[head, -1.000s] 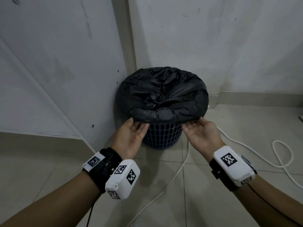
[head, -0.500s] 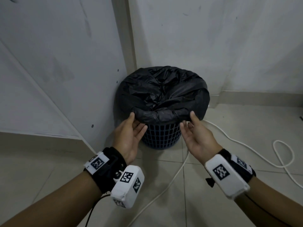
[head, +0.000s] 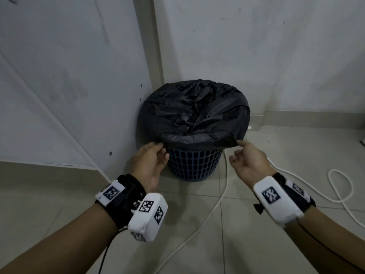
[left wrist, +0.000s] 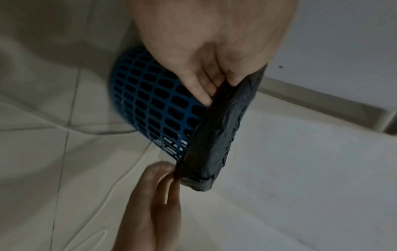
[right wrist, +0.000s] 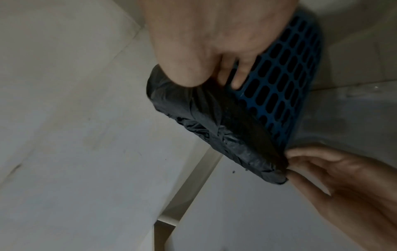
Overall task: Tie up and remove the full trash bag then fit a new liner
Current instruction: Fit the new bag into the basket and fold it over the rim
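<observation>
A blue perforated basket [head: 193, 165] stands in the room's corner, with a black trash bag [head: 195, 115] folded down over its rim. My left hand [head: 163, 149] pinches the folded bag edge at the front left of the rim. My right hand [head: 238, 145] pinches the same edge at the front right. In the left wrist view, the left hand [left wrist: 219, 91] holds the bag [left wrist: 214, 135] against the basket [left wrist: 150, 101]. In the right wrist view, the right thumb lies on the bag [right wrist: 204, 118], fingers beneath it beside the basket [right wrist: 279, 84]. The bag's contents are hidden.
A white cable [head: 217, 204] runs over the tiled floor just right of the basket and loops at the far right. White walls close in behind, and a white panel [head: 69, 95] stands to the left. Open floor lies in front.
Both hands turned from flat, palm-up under the rim to pinching the bag's folded edge, spreading slightly toward the basket's sides.
</observation>
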